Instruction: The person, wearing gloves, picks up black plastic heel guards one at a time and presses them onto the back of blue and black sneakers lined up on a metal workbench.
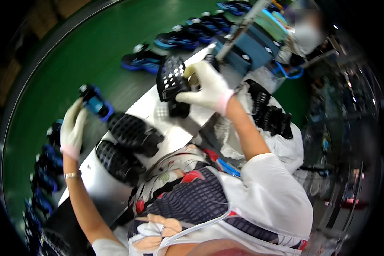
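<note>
My right hand (207,87), in a white glove with a pink cuff, pinches a black perforated shoe tree (171,79) between thumb and fingers above the white work surface. More black perforated pieces sit partly hidden beneath and behind it. Over the conveyor's near side, my left hand (74,128), gloved the same way, is stretched out with fingers apart. Its fingertips are beside a blue and black sandal (97,103); whether they touch it I cannot tell. Two larger black perforated shoe trees, one farther (132,132) and one nearer (117,162), lie on the work surface between my arms.
A green conveyor belt (89,55) curves around the far and left sides, carrying several blue and black sandals (177,38). At right, a white bag (281,149) holds black pieces. Blue-grey bins (254,45) and a metal post (239,32) stand farther back, near another person.
</note>
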Demonstrator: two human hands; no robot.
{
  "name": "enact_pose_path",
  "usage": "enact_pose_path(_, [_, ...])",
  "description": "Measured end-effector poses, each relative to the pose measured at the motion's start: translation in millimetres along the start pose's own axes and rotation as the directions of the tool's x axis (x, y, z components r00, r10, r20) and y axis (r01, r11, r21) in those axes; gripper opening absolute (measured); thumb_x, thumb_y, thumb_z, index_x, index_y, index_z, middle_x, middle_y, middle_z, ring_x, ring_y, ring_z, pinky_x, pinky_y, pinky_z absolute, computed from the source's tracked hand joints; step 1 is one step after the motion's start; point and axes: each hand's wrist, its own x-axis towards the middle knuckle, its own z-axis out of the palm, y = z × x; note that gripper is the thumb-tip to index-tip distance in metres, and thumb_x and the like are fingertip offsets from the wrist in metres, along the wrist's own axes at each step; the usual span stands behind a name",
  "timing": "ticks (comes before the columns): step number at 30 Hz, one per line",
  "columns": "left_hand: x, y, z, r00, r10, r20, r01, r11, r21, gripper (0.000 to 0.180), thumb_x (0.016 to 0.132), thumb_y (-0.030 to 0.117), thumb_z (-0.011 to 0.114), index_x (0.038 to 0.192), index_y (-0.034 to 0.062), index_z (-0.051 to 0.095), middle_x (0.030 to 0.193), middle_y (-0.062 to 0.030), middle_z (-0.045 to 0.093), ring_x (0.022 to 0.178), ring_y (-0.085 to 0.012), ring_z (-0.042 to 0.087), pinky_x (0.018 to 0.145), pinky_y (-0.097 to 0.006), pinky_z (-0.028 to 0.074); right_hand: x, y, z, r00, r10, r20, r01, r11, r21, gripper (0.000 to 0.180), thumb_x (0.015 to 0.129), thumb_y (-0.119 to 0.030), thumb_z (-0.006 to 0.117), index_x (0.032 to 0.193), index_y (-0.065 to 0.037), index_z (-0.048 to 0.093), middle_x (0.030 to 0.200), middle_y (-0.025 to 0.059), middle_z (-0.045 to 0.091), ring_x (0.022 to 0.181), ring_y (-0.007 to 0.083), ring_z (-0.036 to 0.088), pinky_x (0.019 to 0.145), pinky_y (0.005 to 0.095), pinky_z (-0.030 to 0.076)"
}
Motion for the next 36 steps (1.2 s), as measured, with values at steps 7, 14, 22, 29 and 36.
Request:
enact_pose_path(7, [-16.2,66.1,2.8,0.956,0.025,0.293,0.215,0.621,-0.753,0.068,0.1,0.051,0.029,0.14,-0.0047,0.032,0.132,-0.0167,0.048,0.119,-0.0217,0.052,0.099,-0.035,0.046,41.3,-120.8,34.4,0.823,-0.559,0.1,0.502,0.798,0.334,0.056,0.06,-0.026,0.084,0.102,-0.004,0.054,0.099,0.0096,0.052,0.087,0.0213,0.06,0.081,0.0309,0.051])
enact_pose_path(14, [-31.6,57.4,-16.8,0.997,-0.034,-0.063,-0.048,0.343,-0.938,0.037,0.099,0.035,0.044,0.11,0.0015,0.054,0.097,-0.0131,0.063,0.089,-0.0198,0.064,0.08,-0.031,0.055,66.7,-166.1,71.1,0.792,-0.545,0.275,0.345,0.771,0.535,0.05,0.073,-0.025,0.075,0.111,0.002,0.059,0.096,0.0123,0.063,0.085,0.0194,0.064,0.078,0.0304,0.053])
enact_pose_path(22, [-14.1,34.8,-18.3,0.834,-0.23,-0.502,-0.323,0.535,-0.781,0.028,0.09,0.036,0.061,0.09,0.008,0.058,0.076,0.004,0.054,0.066,-0.0061,0.052,0.061,-0.022,0.045,80.6,-201.6,98.2,0.779,-0.482,0.402,0.436,0.876,0.206,0.042,0.082,-0.039,0.058,0.09,0.002,0.059,0.068,0.0185,0.062,0.066,0.0331,0.064,0.064,0.0384,0.051])
enact_pose_path(29, [-13.7,-18.5,-19.0,0.939,-0.3,-0.17,0.145,0.79,-0.596,0.047,0.092,0.048,0.054,0.105,0.0033,0.062,0.088,-0.0036,0.062,0.076,-0.0088,0.06,0.066,-0.024,0.05,111.4,-185.7,118.1,0.726,-0.382,0.571,0.555,0.816,-0.161,0.043,0.083,-0.043,0.053,0.087,-0.001,0.061,0.071,0.0207,0.064,0.069,0.0375,0.064,0.067,0.0434,0.051])
enact_pose_path(36, [-24.4,-89.5,21.3,0.964,0.226,-0.14,-0.18,0.942,0.284,0.031,0.084,0.024,0.064,0.106,0.0036,0.06,0.106,-0.0154,0.059,0.095,-0.0305,0.059,0.083,-0.037,0.048,148.6,-152.0,148.3,0.671,-0.14,0.728,0.517,0.793,-0.324,0.043,0.081,-0.04,0.058,0.086,0.003,0.062,0.078,0.0235,0.063,0.075,0.0368,0.063,0.071,0.0406,0.049])
